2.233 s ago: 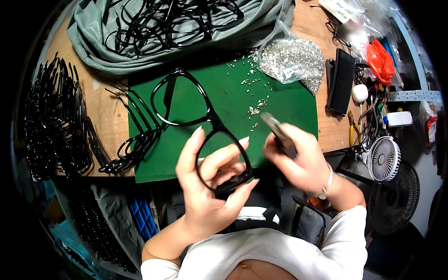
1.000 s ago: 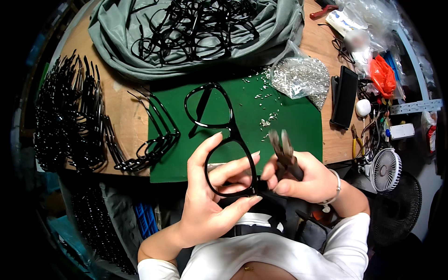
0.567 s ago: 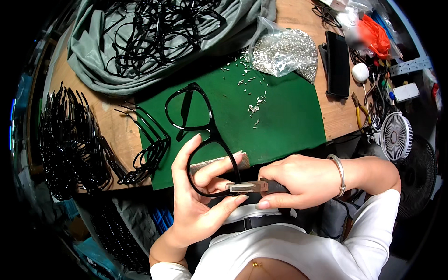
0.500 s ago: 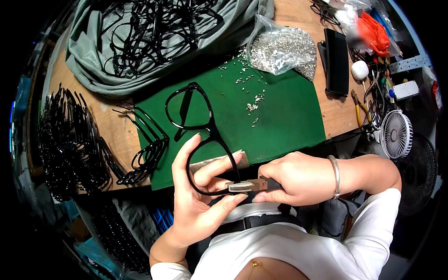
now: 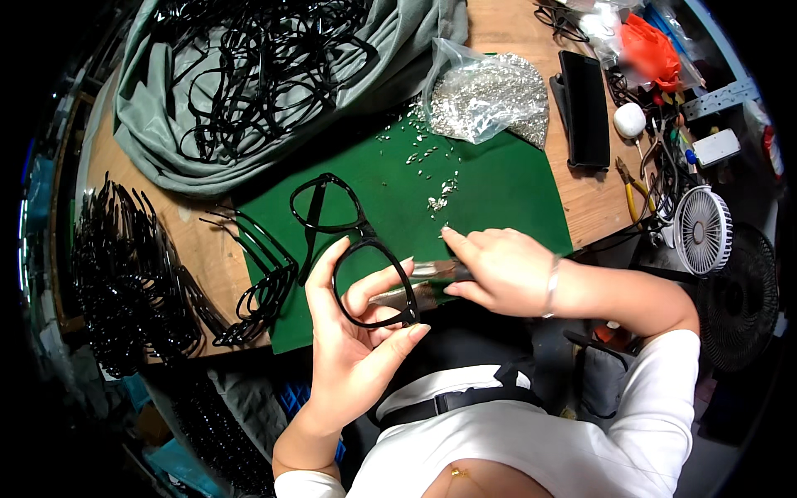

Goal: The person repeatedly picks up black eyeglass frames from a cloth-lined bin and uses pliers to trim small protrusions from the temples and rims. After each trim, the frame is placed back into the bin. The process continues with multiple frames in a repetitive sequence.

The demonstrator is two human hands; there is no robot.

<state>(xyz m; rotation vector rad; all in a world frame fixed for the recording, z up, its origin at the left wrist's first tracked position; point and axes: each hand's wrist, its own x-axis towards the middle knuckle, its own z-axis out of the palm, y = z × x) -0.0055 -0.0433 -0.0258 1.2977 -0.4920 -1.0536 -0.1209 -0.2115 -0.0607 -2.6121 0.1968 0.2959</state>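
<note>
A black eyeglass frame (image 5: 363, 226) is in my left hand (image 5: 349, 357), its nearer rim between my thumb and fingers. One temple arm of it folds down toward the green mat (image 5: 515, 199). My right hand (image 5: 506, 270) is closed around a pair of pliers (image 5: 440, 270), whose jaws lie just right of the nearer rim, apart from the frame's end corner. Beyond my right index fingertip, small silvery metal pieces (image 5: 438, 202) are strewn on the mat. The pliers' handles are mostly hidden by my hand.
A clear bag of silvery pieces (image 5: 481, 104) lies at the far edge of the mat. Many black frames fill a grey cloth (image 5: 166, 149); more are stacked (image 5: 124, 274) at left. On the right are a black phone case (image 5: 585, 112), yellow-handled pliers (image 5: 629, 189) and a small fan (image 5: 702, 231).
My right hand has moved up and away with the pliers, whose jaws have come off the frame's corner. The eyeglass frame stays in my left hand, tilted slightly differently.
</note>
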